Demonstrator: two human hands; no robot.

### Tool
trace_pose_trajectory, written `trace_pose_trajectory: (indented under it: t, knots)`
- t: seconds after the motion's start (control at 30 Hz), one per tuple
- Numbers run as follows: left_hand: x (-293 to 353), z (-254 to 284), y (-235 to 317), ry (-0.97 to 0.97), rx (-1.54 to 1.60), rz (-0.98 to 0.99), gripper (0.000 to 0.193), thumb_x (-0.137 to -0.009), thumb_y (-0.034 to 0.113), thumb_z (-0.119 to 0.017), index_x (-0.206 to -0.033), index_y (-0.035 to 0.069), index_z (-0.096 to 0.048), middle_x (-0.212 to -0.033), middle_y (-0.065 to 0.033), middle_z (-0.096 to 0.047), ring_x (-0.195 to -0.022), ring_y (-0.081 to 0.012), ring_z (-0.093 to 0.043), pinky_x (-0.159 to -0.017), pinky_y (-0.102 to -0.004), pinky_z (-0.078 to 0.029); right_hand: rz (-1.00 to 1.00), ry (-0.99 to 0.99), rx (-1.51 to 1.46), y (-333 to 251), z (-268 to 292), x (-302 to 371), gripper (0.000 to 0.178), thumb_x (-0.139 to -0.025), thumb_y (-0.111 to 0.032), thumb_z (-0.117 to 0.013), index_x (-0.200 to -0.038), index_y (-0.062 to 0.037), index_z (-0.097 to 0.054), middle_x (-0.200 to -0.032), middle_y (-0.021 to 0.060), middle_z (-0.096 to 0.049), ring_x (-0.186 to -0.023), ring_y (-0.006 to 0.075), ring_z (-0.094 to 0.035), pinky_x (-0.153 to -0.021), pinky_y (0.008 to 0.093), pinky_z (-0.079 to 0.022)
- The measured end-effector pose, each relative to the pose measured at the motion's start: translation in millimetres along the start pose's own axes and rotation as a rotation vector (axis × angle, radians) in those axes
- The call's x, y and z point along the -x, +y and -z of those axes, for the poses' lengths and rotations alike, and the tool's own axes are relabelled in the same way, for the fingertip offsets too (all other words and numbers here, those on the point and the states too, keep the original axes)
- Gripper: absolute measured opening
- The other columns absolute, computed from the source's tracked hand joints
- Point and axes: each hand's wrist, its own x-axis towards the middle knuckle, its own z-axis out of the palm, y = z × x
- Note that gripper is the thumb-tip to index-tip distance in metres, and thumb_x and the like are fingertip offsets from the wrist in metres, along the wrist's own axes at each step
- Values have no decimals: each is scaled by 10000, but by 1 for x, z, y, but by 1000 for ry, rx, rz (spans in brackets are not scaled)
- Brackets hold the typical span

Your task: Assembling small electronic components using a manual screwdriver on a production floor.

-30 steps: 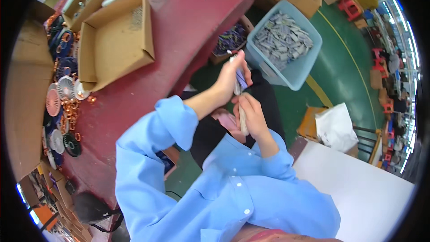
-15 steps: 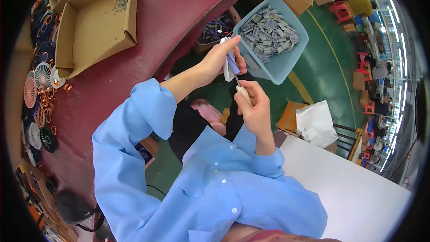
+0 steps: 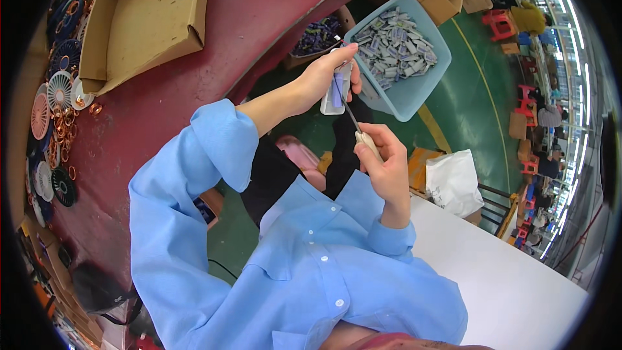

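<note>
From your head, the left fisheye camera looks down at close range past your blue shirt (image 3: 304,246) to your left hand (image 3: 320,80) and right hand (image 3: 387,167). Its curved, upright view takes in the red surface (image 3: 155,123) leftward and green floor (image 3: 479,84) rightward.

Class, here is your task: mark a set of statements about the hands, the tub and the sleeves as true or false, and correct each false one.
1. The left hand holds a white case. True.
2. The right hand is empty. False: the right hand grips a tool by its pale handle.
3. The tool's shaft points toward the case. True.
4. The tub stands on the red table. False: the tub is beside the table.
5. The tub holds many small pieces. True.
6. The sleeves are black. False: the sleeves are light blue.
</note>
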Motion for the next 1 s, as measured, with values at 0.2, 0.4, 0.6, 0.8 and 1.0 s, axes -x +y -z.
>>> trace_pose_trajectory:
  t: [0.2, 0.4, 0.6, 0.8, 1.0]
  knots:
    - [3, -2, 3, -50, -88, 32, 504, -921, 538, -416, -722, 91, -540, -755, -78, -606, -601, -147, -537, -607, -273, -428, 38, -93, 26, 9, 8, -1, 287, -862, -36, -614, -1145, 1, -580, -868, 21, -615, -656, 33, -518, -551, 183, -410]
    - [4, -3, -3, -7, -120, -49, 470, -907, 503, -458, -727, 80, -555, -736, -89, -614, -582, -149, -534, -574, -274, -419, 111, -41, -160, 38, -9, -6, 293, -872, -17, -595, -1162, 12, -569, -863, 30, -616, -644, 40, -515, -548, 183, -416]
    - [4, -3, -11, 111, -105, -132, 457, -857, 514, -520, -727, 78, -560, -674, -95, -605, -558, -148, -527, -560, -269, -417, 167, 46, -315, 51, -35, -14, 261, -884, -4, -565, -1139, 51, -549, -833, 79, -630, -568, 59, -524, -508, 192, -407]
    - [2, -3, -11, 213, -52, -181, 596, -879, 660, -384, -682, 110, -499, -621, -64, -566, -549, -143, -517, -564, -255, -427, 118, 56, -288, 30, -37, -16, 240, -890, -20, -568, -1122, 42, -554, -817, 70, -624, -534, 49, -505, -476, 191, -391]
    - [0, -4, -13, 256, 7, -155, 704, -875, 736, -246, -684, 108, -500, -609, -61, -553, -548, -144, -503, -560, -263, -426, -13, 66, -154, 2, -35, -14, 218, -888, -48, -584, -1087, 38, -562, -818, 57, -627, -607, 50, -528, -521, 201, -406]
